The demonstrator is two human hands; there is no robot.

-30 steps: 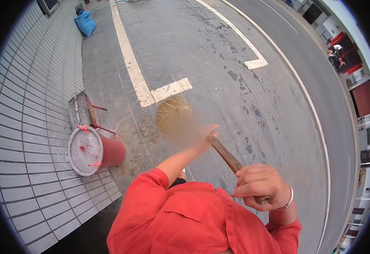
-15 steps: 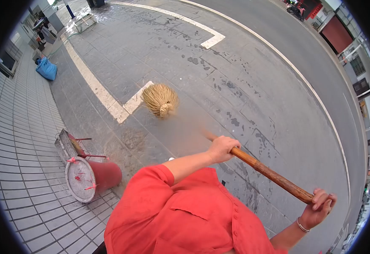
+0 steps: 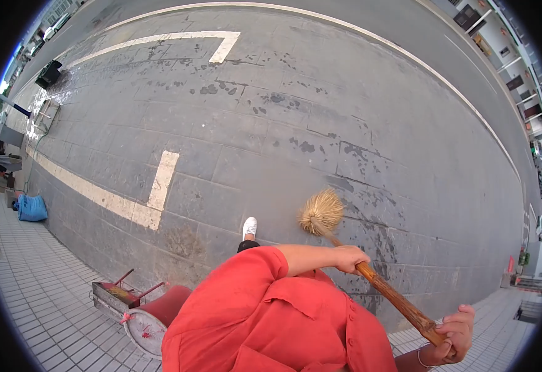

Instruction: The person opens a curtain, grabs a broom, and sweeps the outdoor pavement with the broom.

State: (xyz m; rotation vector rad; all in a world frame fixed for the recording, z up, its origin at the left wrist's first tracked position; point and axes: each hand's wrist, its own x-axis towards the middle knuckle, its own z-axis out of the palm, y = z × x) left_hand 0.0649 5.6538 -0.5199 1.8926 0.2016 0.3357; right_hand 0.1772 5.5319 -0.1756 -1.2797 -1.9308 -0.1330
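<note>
Wood forms the handle (image 3: 402, 304) of the broom (image 3: 380, 286), which slants across our front; its straw head (image 3: 322, 212) sits over the grey pavement (image 3: 252, 167), right of our white shoe (image 3: 250, 227). We grip the handle two-handed: the fingers of our left hand (image 3: 350, 258) close around it nearer the straw head, those of our right hand (image 3: 457, 335) around its opposite end. At our left stands a red bucket (image 3: 166, 304).
</note>
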